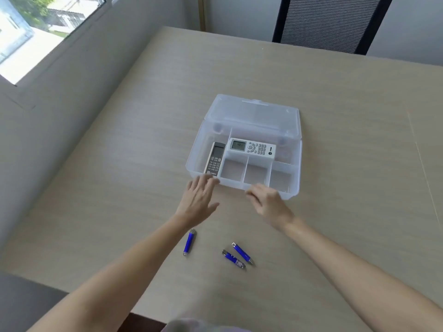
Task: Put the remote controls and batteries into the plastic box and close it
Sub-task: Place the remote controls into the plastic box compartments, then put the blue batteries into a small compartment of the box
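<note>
Starting nearest the camera, three blue batteries lie loose on the wooden table: a lone battery to the left, just under the left forearm, and a pair of batteries a bit to the right, lying side by side and nearly touching. They're well short of the box, so my guess is they're the last things left to load. Further out, both hands sit at the near edge of the plastic box. The left hand is flat with fingers spread and nothing in it, fingertips right at the box's near-left corner. The right hand has its fingers loosely curled at the near wall, and I can't see anything held in it, though the curl hides the palm side. Looks to me like they're steadying or squaring up the box so it doesn't slide, but I can't tell for sure that either hand is actually pressing on it. Inside, the dark slim remote lies lengthwise in the long left compartment, and the white remote with a little screen lies crosswise in the far wide compartment. Each seems matched to a slot that fits its shape. The three small near compartments are empty, probably where the batteries go. The hinged lid is thrown open toward the far side, so closing is still ahead. Beyond that there's a chair at the far edge and a window far left.
</note>
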Motion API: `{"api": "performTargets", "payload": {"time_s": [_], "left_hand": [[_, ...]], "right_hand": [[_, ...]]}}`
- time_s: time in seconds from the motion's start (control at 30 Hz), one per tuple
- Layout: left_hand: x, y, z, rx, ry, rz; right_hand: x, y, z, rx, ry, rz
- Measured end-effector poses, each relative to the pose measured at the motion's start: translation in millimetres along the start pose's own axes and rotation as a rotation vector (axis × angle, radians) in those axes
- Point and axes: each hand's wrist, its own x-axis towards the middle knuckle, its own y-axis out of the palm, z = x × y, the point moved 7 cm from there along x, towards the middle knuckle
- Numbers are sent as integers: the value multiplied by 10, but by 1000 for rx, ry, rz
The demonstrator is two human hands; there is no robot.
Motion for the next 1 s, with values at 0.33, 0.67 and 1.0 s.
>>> {"api": "performTargets", "payload": {"time_s": [0.33, 0.67, 1.0], "left_hand": [[-1199, 512, 421, -12, -538, 412], [-1088, 669, -975, -114, 298, 372], [-1252, 754, -562, -32, 114, 376]], "right_hand": [[-496, 635, -375, -419, 379, 322], [-611, 531, -293, -395, 437, 268], [-600, 641, -241, -342, 393, 386]]}}
